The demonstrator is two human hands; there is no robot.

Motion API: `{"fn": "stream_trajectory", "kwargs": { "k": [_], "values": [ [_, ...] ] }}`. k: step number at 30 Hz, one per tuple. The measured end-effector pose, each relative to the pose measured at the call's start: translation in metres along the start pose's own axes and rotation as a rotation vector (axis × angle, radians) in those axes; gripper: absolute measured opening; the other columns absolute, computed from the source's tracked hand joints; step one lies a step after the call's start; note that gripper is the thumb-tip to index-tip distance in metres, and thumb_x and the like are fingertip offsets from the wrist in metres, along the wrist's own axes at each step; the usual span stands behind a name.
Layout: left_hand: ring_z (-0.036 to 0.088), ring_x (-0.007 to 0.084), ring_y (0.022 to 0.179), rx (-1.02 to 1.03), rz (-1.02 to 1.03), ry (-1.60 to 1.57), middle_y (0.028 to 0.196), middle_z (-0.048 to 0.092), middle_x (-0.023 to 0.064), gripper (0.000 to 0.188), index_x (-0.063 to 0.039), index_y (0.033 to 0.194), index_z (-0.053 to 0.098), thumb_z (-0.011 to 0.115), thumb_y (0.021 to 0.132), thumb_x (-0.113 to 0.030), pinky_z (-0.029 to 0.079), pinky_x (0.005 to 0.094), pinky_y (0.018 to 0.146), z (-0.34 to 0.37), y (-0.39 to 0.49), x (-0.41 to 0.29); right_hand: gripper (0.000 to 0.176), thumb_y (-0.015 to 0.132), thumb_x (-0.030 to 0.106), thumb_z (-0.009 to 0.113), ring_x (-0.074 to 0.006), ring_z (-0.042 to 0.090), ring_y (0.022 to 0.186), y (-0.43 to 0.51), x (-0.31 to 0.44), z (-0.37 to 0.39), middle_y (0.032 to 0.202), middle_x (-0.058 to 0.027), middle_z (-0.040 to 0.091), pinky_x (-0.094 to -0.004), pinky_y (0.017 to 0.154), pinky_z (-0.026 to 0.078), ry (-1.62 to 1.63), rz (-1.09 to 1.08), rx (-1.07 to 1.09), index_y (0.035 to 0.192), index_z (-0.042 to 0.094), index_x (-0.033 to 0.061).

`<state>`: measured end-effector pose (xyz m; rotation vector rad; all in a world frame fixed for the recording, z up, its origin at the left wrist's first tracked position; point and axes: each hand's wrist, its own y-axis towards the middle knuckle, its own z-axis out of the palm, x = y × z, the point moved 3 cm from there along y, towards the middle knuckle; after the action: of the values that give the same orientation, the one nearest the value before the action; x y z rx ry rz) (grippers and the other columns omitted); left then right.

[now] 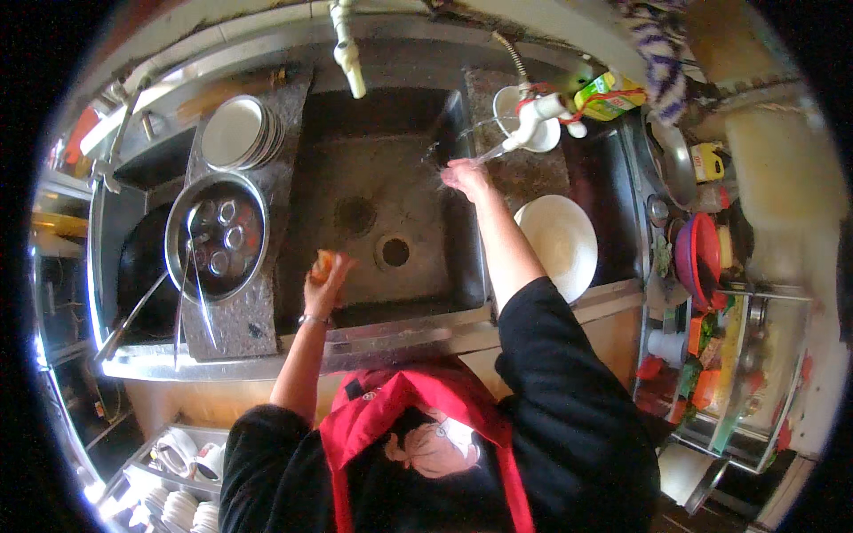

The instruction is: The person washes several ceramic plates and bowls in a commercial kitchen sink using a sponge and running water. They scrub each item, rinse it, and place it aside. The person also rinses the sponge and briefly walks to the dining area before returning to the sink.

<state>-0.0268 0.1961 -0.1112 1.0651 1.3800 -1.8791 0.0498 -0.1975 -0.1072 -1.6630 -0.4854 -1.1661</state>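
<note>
My left hand (pixel 324 286) is over the front left of a dark basin (pixel 400 220), closed around a small orange-yellow thing (pixel 325 261), possibly a sponge. A bracelet circles that wrist. Farther back and to the right, my right hand (pixel 466 177) is in the stream from a white plastic tap (pixel 530 123). Water splashes off the fingers, and blur hides whether they hold anything. The drain hole (pixel 395 252) shows in the basin's floor. Beside my right forearm, large white bowls (pixel 560 243) rest on the ledge.
On the left ledge stand stacked plates (pixel 233 133) and a steel pot (pixel 172 223) holding liquid and metal utensils; long handles jut from it. A white bowl (pixel 506 100) sits behind the tap, beside a yellow-green package (pixel 610 95). Another spout (pixel 350 63) hangs over the basin's back. Right are colored basins (pixel 693 260).
</note>
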Motion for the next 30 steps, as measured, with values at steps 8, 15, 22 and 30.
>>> {"fn": "stream_trajectory", "kwargs": {
  "k": [8,15,22,30],
  "values": [
    [0.064,0.0202,0.076,0.144,-0.048,-0.313,0.087,0.065,0.0082,0.027,-0.003,0.104,0.059,0.063,0.084,-0.021,0.053,0.0332,0.062,0.197,0.079,-0.120,0.042,0.094,0.042,0.050,-0.0220,0.065,0.087,-0.068,0.077,-0.009,0.099,-0.0118,0.064,-0.0366,0.069,0.057,-0.415,-0.110,0.257,0.115,0.055,0.0048],
    [0.064,0.0235,0.084,-0.603,0.162,0.992,0.086,0.066,0.0050,0.025,-0.020,0.089,0.069,0.069,0.070,-0.036,0.051,0.0366,0.074,0.271,0.069,-0.184,0.055,0.092,0.045,0.051,-0.0317,0.058,0.105,-0.046,0.075,-0.066,0.118,-0.0196,0.056,-0.0437,0.090,0.049,0.023,0.036,0.720,0.126,0.046,0.0017],
    [0.068,0.0299,0.076,-0.554,0.214,0.416,0.080,0.069,0.0119,0.015,-0.010,0.075,0.068,0.065,0.071,-0.024,0.054,0.0394,0.067,0.292,0.056,-0.189,0.063,0.090,0.054,0.048,-0.0287,0.057,0.094,-0.020,0.053,-0.074,0.104,-0.0098,0.057,-0.0471,0.082,0.048,-0.120,-0.044,0.465,0.135,0.035,0.0131],
    [0.065,0.0248,0.085,-0.838,0.308,-0.420,0.089,0.068,0.0137,0.012,-0.004,0.087,0.063,0.064,0.081,-0.013,0.052,0.0371,0.076,0.240,0.052,-0.132,0.055,0.088,0.058,0.048,-0.0171,0.057,0.087,-0.012,0.054,-0.026,0.101,-0.0039,0.060,-0.0328,0.076,0.048,-0.044,0.141,0.771,0.113,0.057,0.0097]
  ]
}}
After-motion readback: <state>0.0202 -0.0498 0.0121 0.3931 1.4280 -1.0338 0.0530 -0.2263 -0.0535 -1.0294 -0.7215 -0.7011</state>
